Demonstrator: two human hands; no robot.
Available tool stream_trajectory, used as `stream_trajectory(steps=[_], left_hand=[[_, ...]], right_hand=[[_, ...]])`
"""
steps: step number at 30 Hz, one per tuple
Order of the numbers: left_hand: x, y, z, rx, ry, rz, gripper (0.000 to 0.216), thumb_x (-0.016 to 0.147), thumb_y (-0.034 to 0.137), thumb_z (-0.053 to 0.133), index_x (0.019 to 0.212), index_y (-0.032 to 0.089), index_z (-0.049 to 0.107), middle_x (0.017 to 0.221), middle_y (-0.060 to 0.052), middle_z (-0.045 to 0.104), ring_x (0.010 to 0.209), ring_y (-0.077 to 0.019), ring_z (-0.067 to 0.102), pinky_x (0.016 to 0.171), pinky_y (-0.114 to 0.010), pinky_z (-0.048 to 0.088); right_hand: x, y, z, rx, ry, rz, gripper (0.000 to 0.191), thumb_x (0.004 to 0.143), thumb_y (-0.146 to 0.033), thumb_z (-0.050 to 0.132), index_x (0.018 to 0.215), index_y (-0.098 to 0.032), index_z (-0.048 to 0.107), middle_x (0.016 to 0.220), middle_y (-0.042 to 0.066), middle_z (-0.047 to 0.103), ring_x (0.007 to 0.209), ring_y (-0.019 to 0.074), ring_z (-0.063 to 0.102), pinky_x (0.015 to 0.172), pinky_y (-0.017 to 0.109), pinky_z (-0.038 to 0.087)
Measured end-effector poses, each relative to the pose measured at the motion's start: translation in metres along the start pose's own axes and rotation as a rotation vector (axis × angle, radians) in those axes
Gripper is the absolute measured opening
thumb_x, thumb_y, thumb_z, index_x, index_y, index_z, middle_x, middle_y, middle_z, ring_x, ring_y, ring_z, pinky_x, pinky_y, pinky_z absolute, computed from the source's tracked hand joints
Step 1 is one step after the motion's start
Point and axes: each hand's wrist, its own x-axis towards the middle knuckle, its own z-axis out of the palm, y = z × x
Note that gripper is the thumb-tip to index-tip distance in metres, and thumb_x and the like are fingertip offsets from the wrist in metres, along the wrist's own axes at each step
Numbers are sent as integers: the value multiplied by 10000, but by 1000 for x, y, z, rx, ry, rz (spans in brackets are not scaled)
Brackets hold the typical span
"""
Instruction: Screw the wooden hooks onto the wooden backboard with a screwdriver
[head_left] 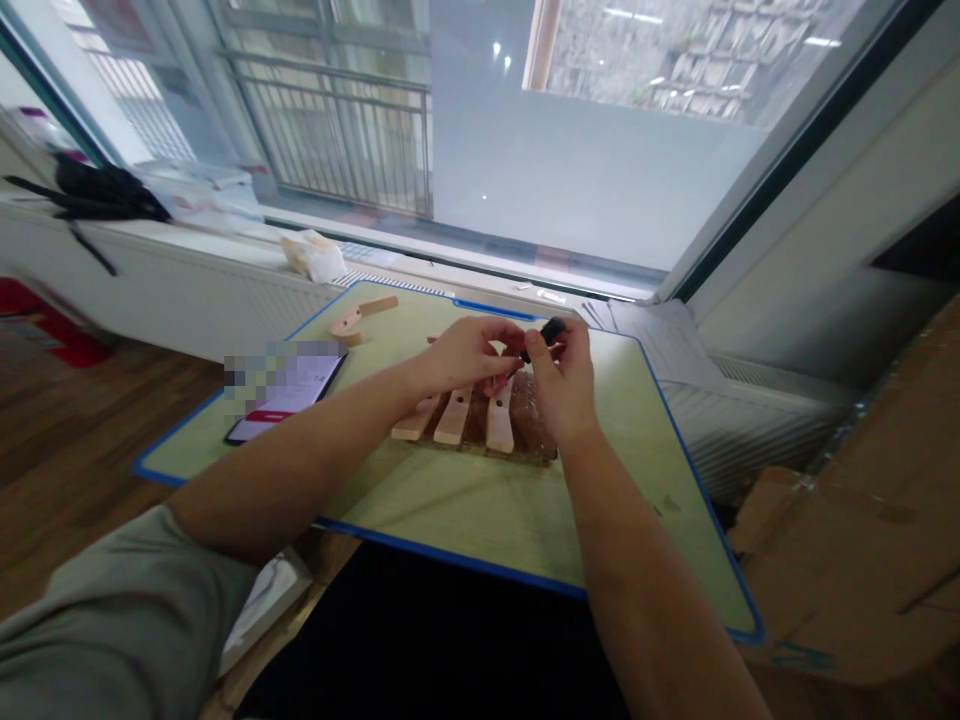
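My right hand is closed around the black handle of a screwdriver, which slants down to the left over the middle of the table. Close beside it, my left hand has its thumb and fingers pinched near the screwdriver's lower end; what they hold is too small to make out. Beneath both hands lies a brown, glossy base bearing several pale wooden pieces with dark holes, among them a wooden piece nearest my right hand. Fingers hide the far part of the base.
Curved wooden parts lie at the table's far left. A phone rests beside my left forearm. The yellow-green table has a blue edge. Beyond it are a radiator and a windowsill with a crumpled wrapper; a cardboard box stands right.
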Motion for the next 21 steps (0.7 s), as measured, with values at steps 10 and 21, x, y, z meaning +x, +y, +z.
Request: stream_trajectory(steps=[10,21], left_hand=[[1,-8,1,110,37,100,115,830,192,594,923,142,641,575,45,587,421,-67,568,399,-156,433],[-1,-7,-1,300,51,153,186,787,257,645,921,131,677,592,37,598,466,-63,515,467,-179,393]], right_hand=[[1,-3,-4,-72,-48,-141,321,810,-406,624,1091,-271,549,974,15,606,701,123,513,621,299,451],[4,-10,-13,-164,-26,-322,215,863,-326,580,1051,-266,665,979,23,692,746,139,603,691,326,514]])
